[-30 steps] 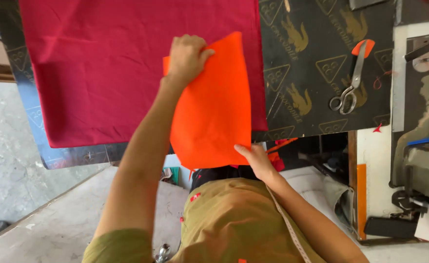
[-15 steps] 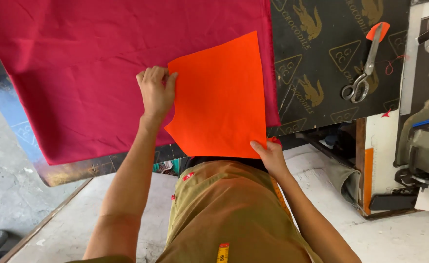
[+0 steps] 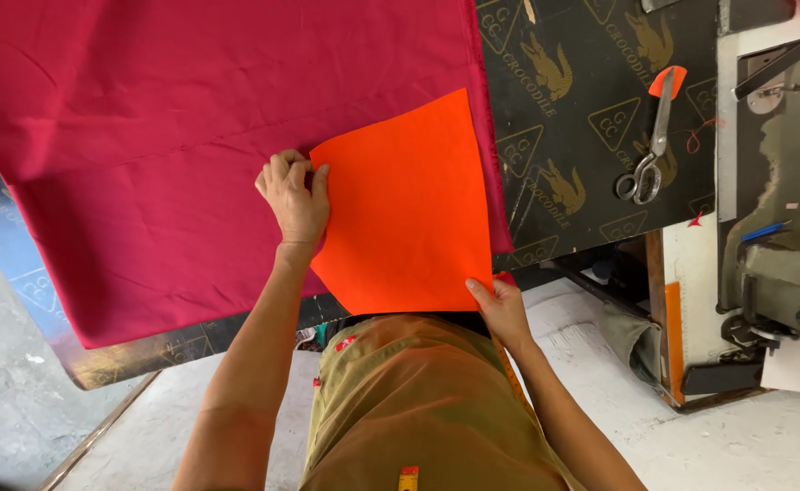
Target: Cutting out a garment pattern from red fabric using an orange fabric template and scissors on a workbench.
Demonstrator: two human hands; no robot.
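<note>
Your left hand lies on the left edge of the orange sheet, fingers curled and pressing it flat on the dark red cloth. Your right hand pinches the sheet's near right corner, which hangs over the table edge. The sheet rests at the right border of the red cloth, a little tilted. I think you do well to keep the left hand firm and draw the corner only gently, so the sheet stays smooth and does not drag the cloth under it. To the right, the black mat has repeated gold triangle and animal prints. Scissors with an orange tip lie on it, well apart from your hands.
</note>
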